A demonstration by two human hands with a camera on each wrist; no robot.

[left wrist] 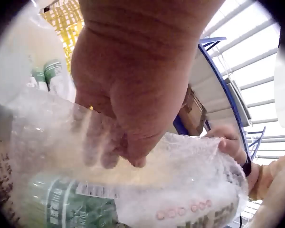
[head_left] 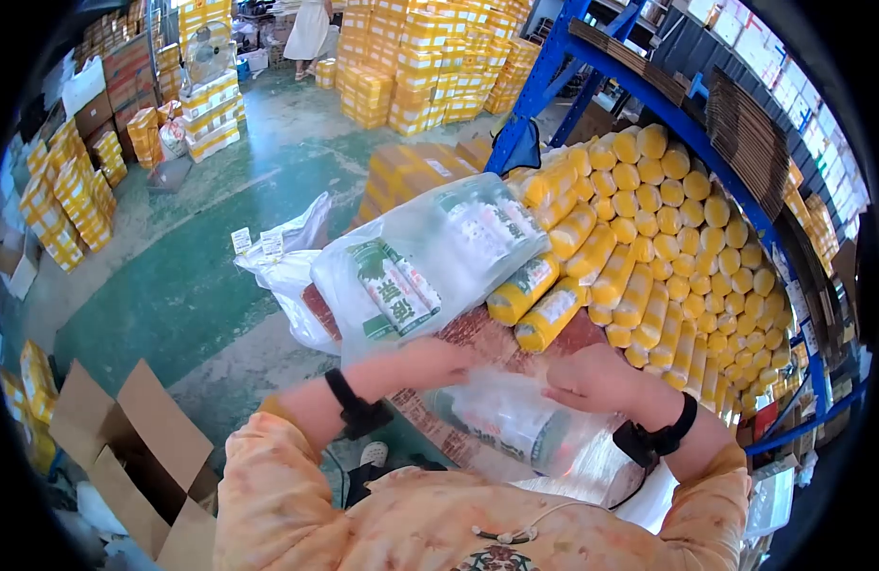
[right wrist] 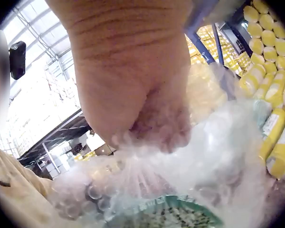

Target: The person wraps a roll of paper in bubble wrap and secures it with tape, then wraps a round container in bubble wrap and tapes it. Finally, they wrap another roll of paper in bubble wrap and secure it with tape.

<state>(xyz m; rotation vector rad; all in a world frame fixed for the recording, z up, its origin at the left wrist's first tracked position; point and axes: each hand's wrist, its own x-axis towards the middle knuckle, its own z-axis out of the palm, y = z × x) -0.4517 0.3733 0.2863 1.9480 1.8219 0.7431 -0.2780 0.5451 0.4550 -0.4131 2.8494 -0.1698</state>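
Beside yellow rolls (head_left: 553, 319), our right hand (head_left: 592, 378) pinches clear wrap (left wrist: 194, 164); our left hand (head_left: 434, 363), we can't tell.
Uneven tugging could tear it.

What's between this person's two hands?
Between the left hand and right hand lies clear plastic, as the left wrist view shows.

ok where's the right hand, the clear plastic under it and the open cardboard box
Right hand (head_left: 593, 377): head view, back of the hand.
Clear plastic (right wrist: 149, 178): right wrist view, gathered pleats.
Open cardboard box (head_left: 166, 422): head view, one flap.
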